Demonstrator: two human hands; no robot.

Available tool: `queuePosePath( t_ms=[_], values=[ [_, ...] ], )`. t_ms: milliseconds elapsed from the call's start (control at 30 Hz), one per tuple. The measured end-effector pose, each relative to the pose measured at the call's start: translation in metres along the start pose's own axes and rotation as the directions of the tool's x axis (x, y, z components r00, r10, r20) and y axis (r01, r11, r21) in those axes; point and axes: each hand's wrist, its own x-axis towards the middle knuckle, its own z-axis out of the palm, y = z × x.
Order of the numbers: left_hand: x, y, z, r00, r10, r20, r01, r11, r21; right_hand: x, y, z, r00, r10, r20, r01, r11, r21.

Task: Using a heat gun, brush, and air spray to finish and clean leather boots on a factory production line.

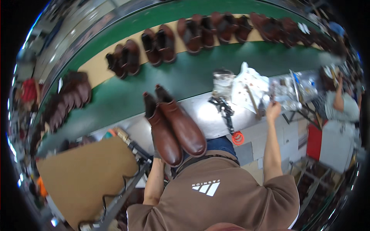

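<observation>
A pair of brown leather ankle boots [175, 133] is side by side in front of my body, toes toward me, over the near edge of the metal bench [208, 113]. My left hand [157, 154] supports the boots from below; the boots hide most of it. Farther right, my right hand [273, 110] is closed round a thin, stick-like tool [273, 92] pointing away from me. Its tip is too blurred to tell its kind. Beside that hand are a crumpled white plastic bag [250, 85] and a long wooden-looking stick [252, 98].
Several brown boots [189, 36] stand in a row along the green conveyor belt [185, 73]. A clear jar [222, 82], a black tool [223, 109] and an orange coiled cord [237, 138] lie by the bag. At left is a brown board [88, 177]; another person [341, 104] is at right.
</observation>
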Motion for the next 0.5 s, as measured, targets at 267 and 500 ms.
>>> queuePosePath(
  t_ms=[267, 500],
  values=[
    [-0.013, 0.055, 0.029, 0.645, 0.730, -0.226, -0.599, 0.666, 0.445, -0.075, -0.201, -0.091, 0.867, -0.311, 0.389, -0.130, 0.613, 0.779],
    [-0.030, 0.078, 0.100, 0.636, 0.771, 0.039, -0.659, 0.517, 0.546, -0.161, -0.289, -0.142, 0.281, -0.959, 0.034, 0.447, 0.162, 0.880]
  ],
)
